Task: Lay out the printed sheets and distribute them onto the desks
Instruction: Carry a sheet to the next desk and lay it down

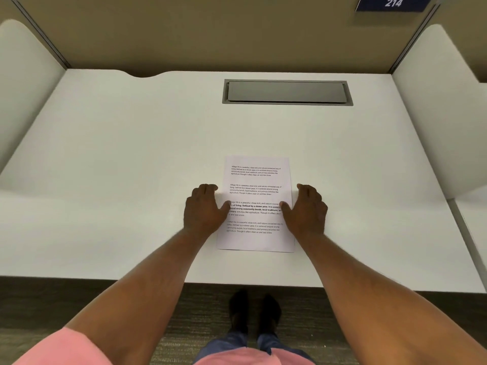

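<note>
a single printed sheet (255, 204) lies flat on the white surface (118, 167), near its front edge and a little right of centre, with four blocks of text facing the person. the left hand (204, 208) rests at the sheet's left edge, fingers curled down onto the surface and the thumb lying over the paper's margin. the right hand (307, 208) mirrors it on the right edge, thumb on the paper, fingers bent beside it. neither hand grips anything; both press lightly, part open. a grey recessed hatch (287, 92) sits further back in the surface, well apart from the sheet. a blue sign reading 214 (393, 3) hangs on the tan partition.
</note>
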Demonstrator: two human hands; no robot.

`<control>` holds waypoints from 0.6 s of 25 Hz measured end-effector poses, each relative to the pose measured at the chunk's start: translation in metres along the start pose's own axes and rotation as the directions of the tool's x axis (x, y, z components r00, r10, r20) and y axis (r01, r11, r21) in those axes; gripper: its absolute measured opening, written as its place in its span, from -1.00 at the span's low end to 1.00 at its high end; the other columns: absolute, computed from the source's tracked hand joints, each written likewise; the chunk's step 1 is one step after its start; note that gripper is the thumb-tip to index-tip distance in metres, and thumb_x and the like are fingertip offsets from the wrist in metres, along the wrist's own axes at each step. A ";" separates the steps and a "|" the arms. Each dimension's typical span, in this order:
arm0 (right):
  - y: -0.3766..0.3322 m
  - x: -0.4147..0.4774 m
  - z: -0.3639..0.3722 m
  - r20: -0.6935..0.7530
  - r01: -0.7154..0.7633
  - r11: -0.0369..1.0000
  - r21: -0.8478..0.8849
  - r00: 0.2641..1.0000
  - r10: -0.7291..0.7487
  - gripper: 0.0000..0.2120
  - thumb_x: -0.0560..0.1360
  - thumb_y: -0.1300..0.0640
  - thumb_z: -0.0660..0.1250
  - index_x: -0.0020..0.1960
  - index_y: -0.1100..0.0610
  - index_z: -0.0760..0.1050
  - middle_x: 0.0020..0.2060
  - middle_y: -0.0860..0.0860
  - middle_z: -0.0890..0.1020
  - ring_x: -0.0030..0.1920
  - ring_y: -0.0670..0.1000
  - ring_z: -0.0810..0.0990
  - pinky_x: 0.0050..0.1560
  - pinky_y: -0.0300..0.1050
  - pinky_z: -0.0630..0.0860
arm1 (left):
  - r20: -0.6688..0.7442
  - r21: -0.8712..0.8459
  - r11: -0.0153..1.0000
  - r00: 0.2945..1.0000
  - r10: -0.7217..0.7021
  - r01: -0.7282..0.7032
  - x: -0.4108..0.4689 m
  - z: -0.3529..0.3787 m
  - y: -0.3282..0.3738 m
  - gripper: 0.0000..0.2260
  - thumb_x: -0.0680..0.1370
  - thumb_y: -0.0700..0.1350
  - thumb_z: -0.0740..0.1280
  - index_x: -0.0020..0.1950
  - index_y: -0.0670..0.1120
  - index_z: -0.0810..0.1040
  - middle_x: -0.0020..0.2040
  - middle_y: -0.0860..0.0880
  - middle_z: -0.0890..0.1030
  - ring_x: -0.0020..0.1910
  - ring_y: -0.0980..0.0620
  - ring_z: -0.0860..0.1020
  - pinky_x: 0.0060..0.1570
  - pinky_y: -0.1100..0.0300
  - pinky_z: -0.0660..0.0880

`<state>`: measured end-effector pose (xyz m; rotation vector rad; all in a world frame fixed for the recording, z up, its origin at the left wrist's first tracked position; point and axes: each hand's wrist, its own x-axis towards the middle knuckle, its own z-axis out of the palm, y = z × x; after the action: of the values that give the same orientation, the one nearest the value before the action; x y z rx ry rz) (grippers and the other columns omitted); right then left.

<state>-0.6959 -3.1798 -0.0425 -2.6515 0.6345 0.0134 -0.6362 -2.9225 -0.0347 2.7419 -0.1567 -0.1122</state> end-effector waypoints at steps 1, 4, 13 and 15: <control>-0.001 -0.001 -0.002 0.050 0.039 0.998 -0.044 0.998 -0.037 -0.27 0.56 -0.19 0.29 0.59 0.13 0.17 0.59 0.10 0.22 0.59 0.12 0.13 0.55 0.20 0.06 | 0.003 0.054 0.998 0.999 0.041 -0.041 -0.003 -0.001 0.000 -0.40 0.53 0.19 0.34 0.44 -0.14 0.43 0.44 -0.12 0.47 0.46 -0.15 0.38 0.38 -0.07 0.35; -0.002 -0.007 -0.009 0.136 0.163 0.973 -0.165 0.981 -0.141 -0.14 0.58 -0.33 0.15 0.66 0.13 -0.07 0.66 0.09 -0.08 0.65 0.11 -0.11 0.58 0.28 -0.14 | 0.081 0.174 0.980 0.993 0.086 -0.099 -0.013 -0.008 -0.001 -0.23 0.56 0.33 0.17 0.61 -0.14 0.19 0.64 -0.11 0.18 0.64 -0.08 0.07 0.59 -0.09 0.05; -0.008 -0.007 -0.020 0.154 0.329 0.928 -0.173 0.940 -0.304 -0.08 0.56 -0.42 0.05 0.66 0.12 -0.16 0.66 0.08 -0.15 0.65 0.09 -0.18 0.59 0.27 -0.20 | 0.093 0.202 0.977 0.994 0.051 -0.068 -0.032 -0.031 0.005 -0.08 0.49 0.49 -0.12 0.66 -0.09 -0.01 0.68 -0.05 -0.02 0.66 0.01 -0.12 0.61 -0.08 -0.13; -0.015 -0.005 -0.021 0.156 0.390 0.907 -0.160 0.917 -0.367 -0.08 0.55 -0.42 0.04 0.66 0.12 -0.16 0.66 0.07 -0.15 0.65 0.08 -0.18 0.59 0.26 -0.21 | 0.065 0.211 0.976 0.997 0.036 -0.049 -0.038 -0.036 0.004 -0.06 0.47 0.51 -0.16 0.66 -0.10 -0.01 0.68 -0.04 -0.03 0.66 0.01 -0.13 0.61 -0.08 -0.13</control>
<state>-0.6951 -3.1733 -0.0172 -2.8852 0.0694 0.1294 -0.6710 -2.9083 0.0022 2.9474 -0.2586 -0.1770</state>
